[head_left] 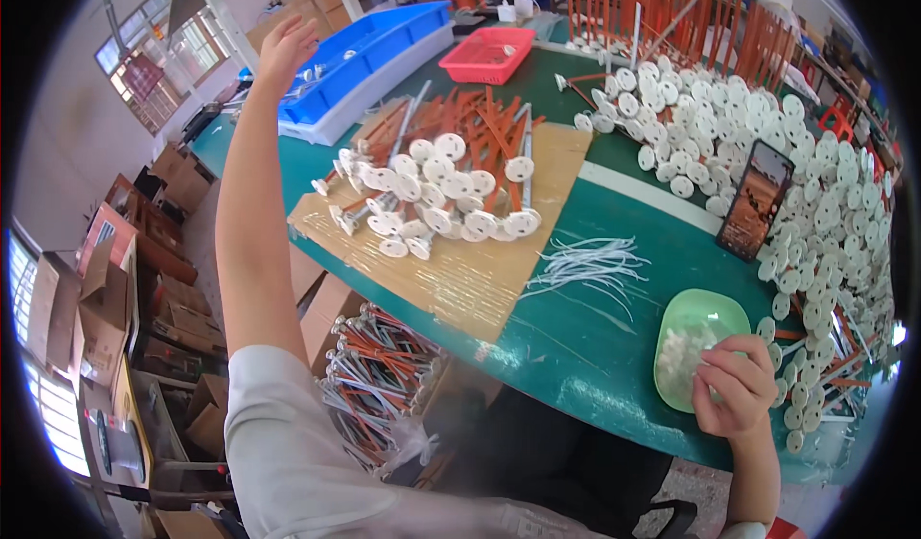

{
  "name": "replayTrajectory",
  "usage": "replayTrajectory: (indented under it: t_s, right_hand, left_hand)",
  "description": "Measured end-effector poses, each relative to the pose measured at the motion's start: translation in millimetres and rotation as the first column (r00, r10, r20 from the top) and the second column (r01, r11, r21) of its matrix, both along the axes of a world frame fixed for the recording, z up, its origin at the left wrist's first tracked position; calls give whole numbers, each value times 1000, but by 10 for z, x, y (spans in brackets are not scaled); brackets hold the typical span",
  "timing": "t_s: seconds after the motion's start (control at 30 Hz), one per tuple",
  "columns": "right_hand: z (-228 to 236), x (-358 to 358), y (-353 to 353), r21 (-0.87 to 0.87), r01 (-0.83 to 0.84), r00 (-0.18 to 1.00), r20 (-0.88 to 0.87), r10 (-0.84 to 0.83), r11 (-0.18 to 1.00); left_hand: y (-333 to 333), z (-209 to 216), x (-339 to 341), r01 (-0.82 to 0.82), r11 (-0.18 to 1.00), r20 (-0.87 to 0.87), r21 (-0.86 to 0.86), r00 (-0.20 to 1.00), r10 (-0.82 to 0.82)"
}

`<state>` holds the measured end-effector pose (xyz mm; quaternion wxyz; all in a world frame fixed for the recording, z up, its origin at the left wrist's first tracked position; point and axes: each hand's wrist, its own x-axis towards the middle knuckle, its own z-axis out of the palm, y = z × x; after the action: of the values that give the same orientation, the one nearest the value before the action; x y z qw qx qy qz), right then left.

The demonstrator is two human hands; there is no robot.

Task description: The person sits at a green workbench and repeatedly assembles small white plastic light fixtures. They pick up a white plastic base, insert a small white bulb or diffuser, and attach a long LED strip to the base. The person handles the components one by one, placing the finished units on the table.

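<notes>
My left hand [288,52] is stretched far out at the edge of a long blue bin [384,55], its fingers extended and nothing visible in them. Some pale metallic pieces lie inside that bin. At the right, my right hand [737,386] is over the rim of a light green bowl [703,301], fingers curled into a pinch; whatever they hold is hidden. Small white pieces [683,352] lie in the bowl. Between my arms, a heap of orange and grey rods with white round heads [432,189] rests on a cardboard sheet [422,280].
Thin white strips [590,269] lie on the green table [576,366]. A phone [756,200] leans on a large pile of white-headed rods [835,213]. A red basket [487,56] stands at the back. Below the table edge, a box holds more rods [369,386].
</notes>
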<state>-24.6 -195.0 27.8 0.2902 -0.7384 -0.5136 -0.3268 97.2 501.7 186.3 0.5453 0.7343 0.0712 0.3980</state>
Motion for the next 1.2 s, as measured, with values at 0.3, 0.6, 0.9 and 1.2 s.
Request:
replayTrajectory:
  t_s: [0.3, 0.6, 0.9, 1.2]
  right_hand:
    - [93, 26, -61, -118, -46, 996, 66, 54, 992]
    - [60, -447, -1260, -53, 663, 747, 109, -655, 747]
    - [-679, -901, -1725, 2, 967, 247, -246, -937, 254]
    - [-649, -769, -1845, -15, 953, 286, -284, -915, 302]
  left_hand:
    - [-3170, -657, -821, 603, 781, 396, 161, 686, -611]
    - [-4937, -1536, -547, 137, 408, 239, 903, 627, -741]
    - [-4888, -1775, -552, 189, 505, 269, 842, 665, -697]
    - [-4873, -1802, -556, 191, 441, 203, 877, 684, -700]
